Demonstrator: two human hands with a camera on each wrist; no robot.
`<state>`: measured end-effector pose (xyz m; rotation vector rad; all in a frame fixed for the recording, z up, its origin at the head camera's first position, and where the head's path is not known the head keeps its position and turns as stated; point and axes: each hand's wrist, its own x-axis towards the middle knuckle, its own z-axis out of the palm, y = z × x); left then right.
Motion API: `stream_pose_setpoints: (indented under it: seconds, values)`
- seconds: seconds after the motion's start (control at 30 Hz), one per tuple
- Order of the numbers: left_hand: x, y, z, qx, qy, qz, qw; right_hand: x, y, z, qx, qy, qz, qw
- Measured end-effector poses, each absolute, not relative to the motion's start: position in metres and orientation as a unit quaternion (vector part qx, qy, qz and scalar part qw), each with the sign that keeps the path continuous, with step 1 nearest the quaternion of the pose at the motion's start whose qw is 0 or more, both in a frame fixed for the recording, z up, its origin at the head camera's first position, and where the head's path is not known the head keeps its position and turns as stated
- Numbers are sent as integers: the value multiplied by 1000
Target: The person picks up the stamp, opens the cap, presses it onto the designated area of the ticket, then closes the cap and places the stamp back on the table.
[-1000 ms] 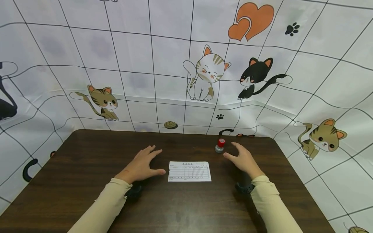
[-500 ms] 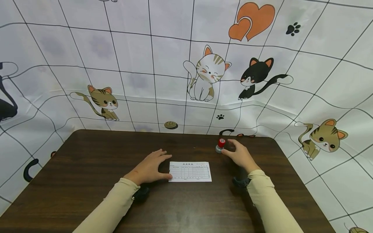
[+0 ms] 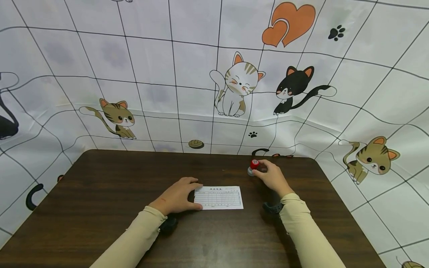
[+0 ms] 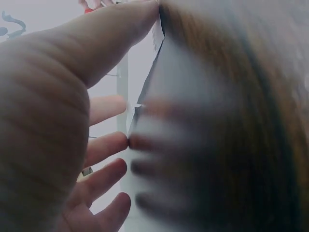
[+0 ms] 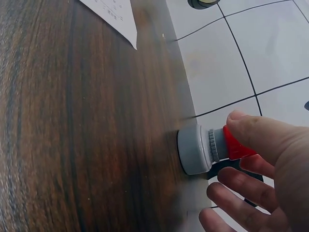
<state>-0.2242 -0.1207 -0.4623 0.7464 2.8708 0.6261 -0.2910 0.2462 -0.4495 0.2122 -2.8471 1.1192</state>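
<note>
A printed paper form lies flat on the brown table. My left hand is at its left side, palm down, with the thumb over the lower left corner and the index fingertip at the upper left corner. In the left wrist view its fingers are spread and fairly straight along the paper's edge. Behind the form, to the right, a stamp with a red handle and grey base stands upright. My right hand pinches the red handle between thumb and index finger; its other fingers are loosely bent beside the base.
The dark wood table reaches back to a white wall cloth with a grid and cartoon cats. A dark band sits at the right wrist, and another dark device is under the left wrist.
My left hand has come in rightward to the form's left edge. My right hand has moved left to the stamp and closed its thumb and index finger on the handle. Form and stamp stay put.
</note>
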Motion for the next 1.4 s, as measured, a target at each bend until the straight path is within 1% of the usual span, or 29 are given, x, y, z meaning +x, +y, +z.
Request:
stream_pose_setpoints:
  seconds: [0.53,0.8,1.13,1.4]
  values:
    - [-223,-117,-464,270,941,199,34,-291,242,-451,62,-921,381,51]
    - [-224,-115,-463,281,940,192,40,-291,241,-453,59,-911,404,62]
    - [-225,-115,-465,282,940,189,42,-291,240,-454,57,-918,382,88]
    - [-226,-115,-463,281,940,188,40,-288,238,-452,59,-909,399,103]
